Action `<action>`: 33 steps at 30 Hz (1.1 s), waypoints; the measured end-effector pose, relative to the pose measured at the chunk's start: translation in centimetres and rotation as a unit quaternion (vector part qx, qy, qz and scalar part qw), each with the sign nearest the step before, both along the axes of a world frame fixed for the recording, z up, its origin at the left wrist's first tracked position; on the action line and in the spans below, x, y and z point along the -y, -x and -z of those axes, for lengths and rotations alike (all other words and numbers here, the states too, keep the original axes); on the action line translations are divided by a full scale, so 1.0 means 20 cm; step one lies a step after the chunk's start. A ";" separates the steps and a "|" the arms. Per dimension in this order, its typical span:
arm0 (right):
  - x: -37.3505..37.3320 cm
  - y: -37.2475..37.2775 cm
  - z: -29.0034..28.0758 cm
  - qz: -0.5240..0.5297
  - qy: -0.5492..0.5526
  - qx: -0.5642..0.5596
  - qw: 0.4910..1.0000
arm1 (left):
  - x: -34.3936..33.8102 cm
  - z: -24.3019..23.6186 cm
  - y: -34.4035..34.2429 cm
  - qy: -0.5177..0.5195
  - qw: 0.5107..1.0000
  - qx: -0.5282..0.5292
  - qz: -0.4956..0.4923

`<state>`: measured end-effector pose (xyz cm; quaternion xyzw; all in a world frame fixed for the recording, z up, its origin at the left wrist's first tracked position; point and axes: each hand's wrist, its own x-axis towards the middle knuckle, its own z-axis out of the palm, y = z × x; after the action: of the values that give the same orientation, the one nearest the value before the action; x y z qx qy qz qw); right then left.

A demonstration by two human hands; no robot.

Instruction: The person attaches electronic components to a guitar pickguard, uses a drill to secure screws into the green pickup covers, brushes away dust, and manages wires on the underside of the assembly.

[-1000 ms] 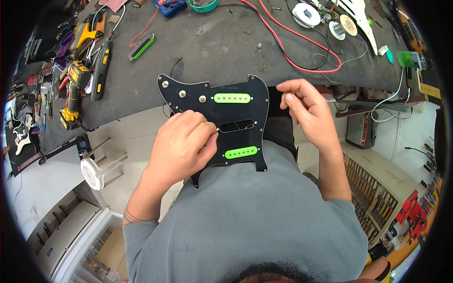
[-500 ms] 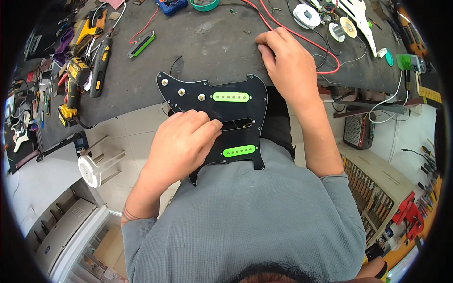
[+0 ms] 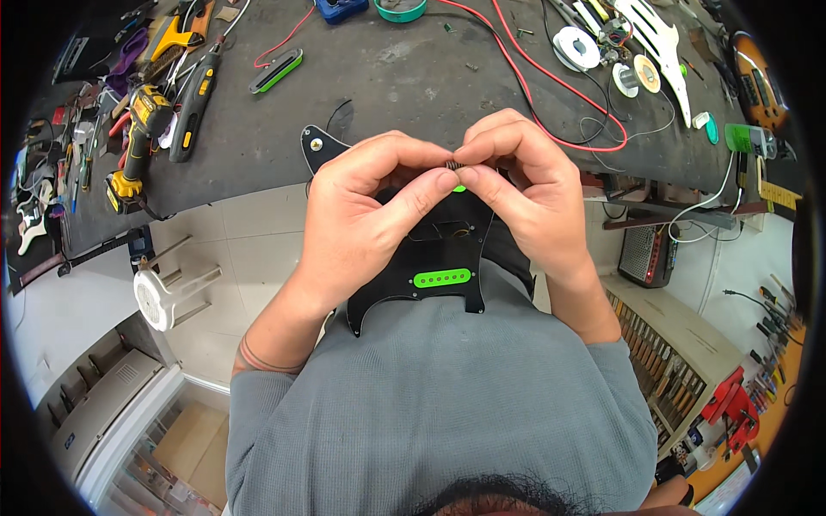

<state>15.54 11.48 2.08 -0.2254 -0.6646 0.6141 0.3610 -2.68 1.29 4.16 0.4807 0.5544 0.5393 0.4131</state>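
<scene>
One head view: left hand (image 3: 357,219) and right hand (image 3: 533,193) are meeting, pinching one small coiled spring (image 3: 453,165) between them. One black plate (image 3: 430,252) with a slot (image 3: 448,230) is lying below the hands, toward the body. Risks, as judged: uneven squeezing could be flicking the spring onto the surface (image 3: 387,82) beyond the hands; slackening could be dropping it slotward.
</scene>
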 end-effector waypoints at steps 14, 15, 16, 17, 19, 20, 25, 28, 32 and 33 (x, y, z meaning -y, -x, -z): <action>0.06 0.02 -0.03 0.065 -0.288 0.039 0.955 | 0.06 0.04 -0.02 0.020 0.983 0.181 -0.003; 0.06 0.02 -0.04 0.072 -0.298 0.038 0.951 | 0.07 0.03 -0.02 0.021 0.983 0.182 -0.003; 0.07 0.02 -0.03 0.073 -0.297 0.039 0.951 | 0.08 0.03 -0.02 0.014 0.983 0.181 -0.008; 0.07 0.03 -0.03 0.073 -0.295 0.036 0.952 | 0.08 0.03 -0.02 0.008 0.983 0.181 -0.014; 0.07 0.03 -0.03 0.073 -0.293 0.034 0.953 | 0.09 0.05 -0.02 -0.003 0.982 0.187 -0.016; 0.07 0.02 -0.04 0.074 -0.298 0.035 0.951 | 0.09 0.05 -0.02 -0.015 0.981 0.192 -0.018; 0.08 0.02 -0.03 0.075 -0.301 0.039 0.950 | 0.11 0.06 -0.01 -0.002 0.981 0.193 -0.021; 0.08 0.03 -0.04 0.063 -0.282 0.044 0.956 | 0.10 0.05 0.00 0.012 0.980 0.196 -0.013; 0.05 0.03 -0.03 0.054 -0.289 0.032 0.955 | 0.08 -0.01 0.02 0.035 0.990 0.136 0.000; 0.04 0.03 -0.03 0.054 -0.287 0.038 0.956 | 0.08 -0.01 0.02 0.034 0.990 0.136 0.000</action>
<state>15.02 10.66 2.71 -0.1707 -0.8131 0.3681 0.4174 -3.07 -0.34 4.34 0.3888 0.5110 0.5805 0.5008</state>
